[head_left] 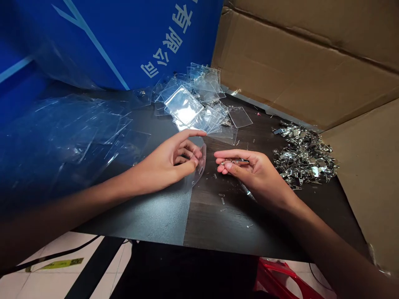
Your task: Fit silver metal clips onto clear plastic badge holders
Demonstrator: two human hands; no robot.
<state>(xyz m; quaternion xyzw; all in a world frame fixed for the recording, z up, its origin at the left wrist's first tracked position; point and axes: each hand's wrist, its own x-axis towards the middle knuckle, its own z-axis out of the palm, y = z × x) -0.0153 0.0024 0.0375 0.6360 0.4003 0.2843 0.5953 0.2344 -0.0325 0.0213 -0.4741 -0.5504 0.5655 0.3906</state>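
Observation:
My left hand (179,160) grips a clear plastic badge holder (199,166) by its slotted edge, thumb against curled fingers, with the index finger stretched out. The sleeve bends a little, and much of it is hidden behind the hand. Facing it across a small gap, my right hand (246,166) pinches a small metal badge clip (238,160) between thumb and fingers. To the right of that hand lies a heap of shiny metal clips (305,155). Beyond both hands is a pile of clear badge holders (187,106), some with clips among them.
More clear sleeves (84,128) spread over the left of the dark table (215,228). Tiny plastic scraps (222,195) lie near the front. A blue printed panel (109,37) stands behind, and cardboard walls (280,62) close the right side. A red stool (280,274) shows below.

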